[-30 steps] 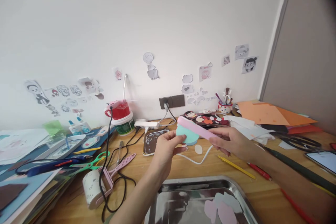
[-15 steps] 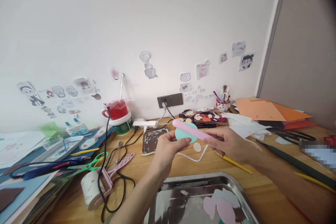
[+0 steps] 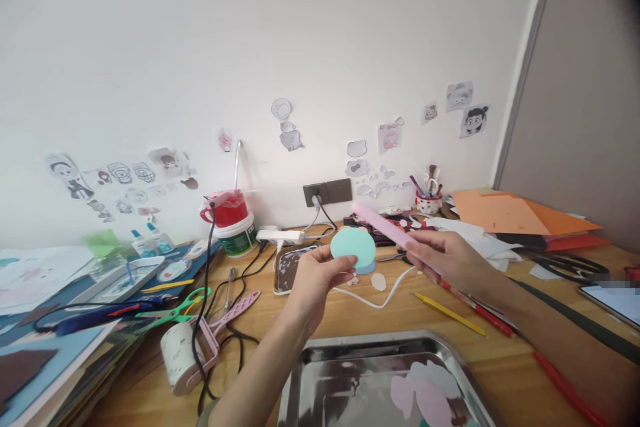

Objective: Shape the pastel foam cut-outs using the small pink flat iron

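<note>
My left hand (image 3: 320, 272) pinches a mint-green oval cutout (image 3: 353, 246) between thumb and fingers, holding it up above the wooden table. My right hand (image 3: 447, 260) is closed round one end of a long pink stick-shaped tool (image 3: 383, 223). The tool points up and to the left, apart from the oval. A white cord (image 3: 385, 301) runs along the table toward my right hand; where it joins is hidden. Below both hands lies a metal tray (image 3: 370, 341) with pink, grey and green cutouts (image 3: 431, 400) on its right side.
Left of the tray are a paper roll (image 3: 181, 358), green scissors (image 3: 175, 312) and black cables. A red cup (image 3: 226, 207) sits on a green-and-white tub (image 3: 237, 239) at the back. On the right are a yellow tool (image 3: 450, 313), orange sheets (image 3: 510, 213) and a phone (image 3: 613, 303).
The pink tool has moved off the mint-green oval, up and to the right, with my right hand. The oval's face now shows fully. The view has shifted slightly.
</note>
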Demonstrator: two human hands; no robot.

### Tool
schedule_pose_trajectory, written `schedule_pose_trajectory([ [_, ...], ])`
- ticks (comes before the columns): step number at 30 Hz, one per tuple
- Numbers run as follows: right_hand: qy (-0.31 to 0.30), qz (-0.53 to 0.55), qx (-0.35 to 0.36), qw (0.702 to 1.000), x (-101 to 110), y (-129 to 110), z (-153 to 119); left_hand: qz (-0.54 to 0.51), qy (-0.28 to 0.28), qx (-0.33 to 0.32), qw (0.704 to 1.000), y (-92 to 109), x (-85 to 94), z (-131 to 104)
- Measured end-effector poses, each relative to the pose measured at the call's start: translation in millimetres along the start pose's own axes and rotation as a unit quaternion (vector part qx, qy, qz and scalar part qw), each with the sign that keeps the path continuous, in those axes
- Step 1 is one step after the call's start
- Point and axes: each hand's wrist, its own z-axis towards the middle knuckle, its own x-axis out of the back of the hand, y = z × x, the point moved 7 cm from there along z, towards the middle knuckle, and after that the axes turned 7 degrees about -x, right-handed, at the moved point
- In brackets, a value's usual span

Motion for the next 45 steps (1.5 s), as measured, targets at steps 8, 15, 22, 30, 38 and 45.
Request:
schedule_pose_trajectory([
  [8, -0.085, -0.013, -0.016, 0.996, -15.0, -10.4, -8.5, -0.021, 0.007, 0.007, 1.0, -2.1, 1.0, 1.3],
  [15, -0.07, -0.014, -0.012, 0.997, -26.1, 4.8, -4.2, 0.008, -0.023, 0.019, 1.0, -8.1, -4.4, -0.2],
  [22, -0.069, -0.011, -0.003, 0.998, -28.0, 7.1, -3.4, 0.023, -0.007, 0.023, 0.999, -9.3, -3.3, -0.8],
  [30, 0.005, 0.018, -0.003, 1.0, 3.6, 10.0, 4.4, -0.001, 0.015, 0.018, 1.0, -5.3, 3.5, 2.8],
  [38, -0.068, -0.031, -0.007, 0.997, -17.0, 9.7, -0.6, -0.008, -0.002, 0.016, 1.0, -8.8, 1.1, 2.6],
  [45, -0.085, -0.079, -0.006, 0.993, -24.0, -5.3, -9.7, 0.033, -0.015, -0.005, 0.999, -5.8, -3.2, 1.5],
])
